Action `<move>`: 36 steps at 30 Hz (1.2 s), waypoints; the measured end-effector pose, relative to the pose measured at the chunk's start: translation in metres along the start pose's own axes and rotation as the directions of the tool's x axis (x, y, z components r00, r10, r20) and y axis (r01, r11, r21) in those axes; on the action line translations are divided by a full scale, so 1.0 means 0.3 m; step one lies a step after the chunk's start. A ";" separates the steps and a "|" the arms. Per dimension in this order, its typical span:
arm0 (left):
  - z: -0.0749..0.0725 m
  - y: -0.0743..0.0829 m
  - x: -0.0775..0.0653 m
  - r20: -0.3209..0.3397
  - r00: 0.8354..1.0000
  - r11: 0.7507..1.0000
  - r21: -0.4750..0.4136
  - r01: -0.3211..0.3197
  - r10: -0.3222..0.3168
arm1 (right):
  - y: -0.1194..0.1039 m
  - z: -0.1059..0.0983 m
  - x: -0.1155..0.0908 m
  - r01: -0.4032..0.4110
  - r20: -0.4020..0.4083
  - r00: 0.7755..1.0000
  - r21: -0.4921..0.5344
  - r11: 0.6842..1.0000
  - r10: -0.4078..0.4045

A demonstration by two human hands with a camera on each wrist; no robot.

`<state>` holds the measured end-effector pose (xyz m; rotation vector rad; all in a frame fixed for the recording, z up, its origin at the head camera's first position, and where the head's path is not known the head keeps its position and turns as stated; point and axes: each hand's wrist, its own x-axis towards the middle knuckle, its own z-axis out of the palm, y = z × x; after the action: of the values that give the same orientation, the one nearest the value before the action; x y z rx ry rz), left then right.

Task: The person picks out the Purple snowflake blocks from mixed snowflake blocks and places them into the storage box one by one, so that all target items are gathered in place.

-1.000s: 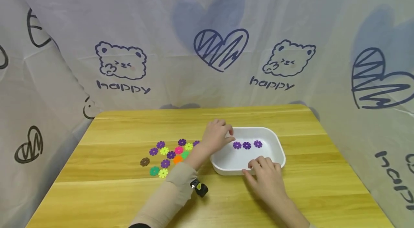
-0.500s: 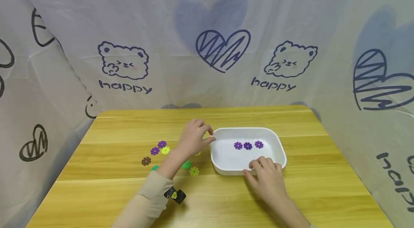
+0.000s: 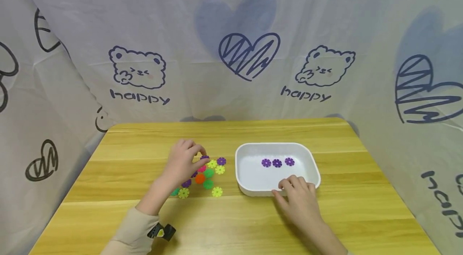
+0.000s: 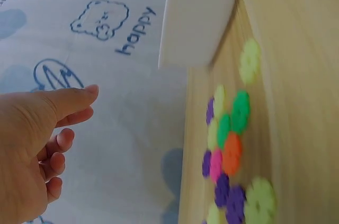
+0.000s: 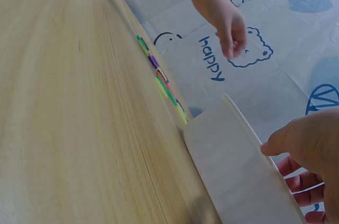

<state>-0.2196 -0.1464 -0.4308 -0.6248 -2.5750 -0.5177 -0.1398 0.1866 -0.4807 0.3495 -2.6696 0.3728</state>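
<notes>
My left hand hovers over the left part of a group of colourful notched plastic discs. Its thumb and fingers are loosely bent, and nothing shows between them in the left wrist view. The hand and forearm hide some of the discs. My right hand holds the near rim of a white plastic tray, thumb outside and fingertips over the inner side. Three purple discs lie in a row on the tray's floor.
The wooden table has the discs left of centre and the tray right of them. A yellow disc lies slightly apart, nearer the front. A printed white cloth surrounds the table at the back and sides.
My left hand has moved left, from over the tray past its left rim to above the loose discs. The right hand stays at the near rim, and the three purple discs stay put.
</notes>
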 end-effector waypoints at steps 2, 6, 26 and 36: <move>-0.014 -0.019 -0.025 -0.001 1.000 1.000 -0.010 0.028 -0.028 | 0.000 -0.002 0.001 -0.005 -0.001 1.000 0.000 1.000 0.005; -0.032 -0.054 -0.075 0.013 0.996 0.996 -0.018 0.088 -0.087 | 0.000 -0.005 0.002 -0.010 -0.001 1.000 0.001 1.000 0.010; 0.040 -0.169 -0.222 0.204 0.908 0.909 -0.132 0.395 -0.365 | 0.002 -0.001 0.000 0.000 -0.008 1.000 -0.001 1.000 0.000; 0.081 -0.188 -0.234 0.332 0.855 0.892 -0.076 0.446 -0.399 | -0.001 -0.007 0.000 -0.009 0.015 1.000 -0.001 1.000 0.009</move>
<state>-0.1996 -0.2060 -0.4997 -0.1795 -3.0111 -0.8222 -0.1389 0.1871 -0.4789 0.3415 -2.6868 0.3733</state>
